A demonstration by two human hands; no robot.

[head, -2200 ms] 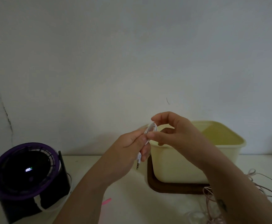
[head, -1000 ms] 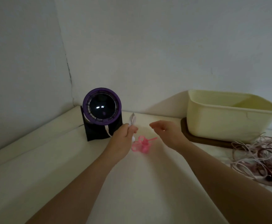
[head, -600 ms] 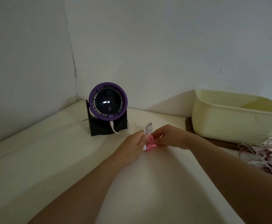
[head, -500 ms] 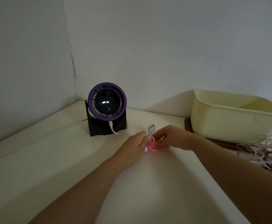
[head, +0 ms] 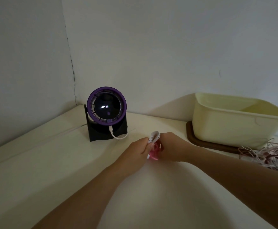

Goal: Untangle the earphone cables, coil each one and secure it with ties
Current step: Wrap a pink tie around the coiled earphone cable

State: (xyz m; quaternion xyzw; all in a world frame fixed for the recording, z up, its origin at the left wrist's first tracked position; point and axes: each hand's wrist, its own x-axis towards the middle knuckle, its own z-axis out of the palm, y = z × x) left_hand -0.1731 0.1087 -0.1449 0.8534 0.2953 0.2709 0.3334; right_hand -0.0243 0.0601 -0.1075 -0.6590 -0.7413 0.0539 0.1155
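Two hands, one fan, one tub — one cable tangle.

Your desk is a pale cream surface that runs back into a corner where two white walls meet. At the back left, close to that corner, you have a small fan with a purple ring, standing on its black base with a lit display at its centre. A white cord plugs in below the ring and loops onto the desk just beside the base. At the back right, a dark brown tray lies flat, and a pale yellow tub sits on it. Just in front of the tray, at the right edge, a tangle of pinkish cables rests on the surface. A bunch of pink ties lies mid-desk.
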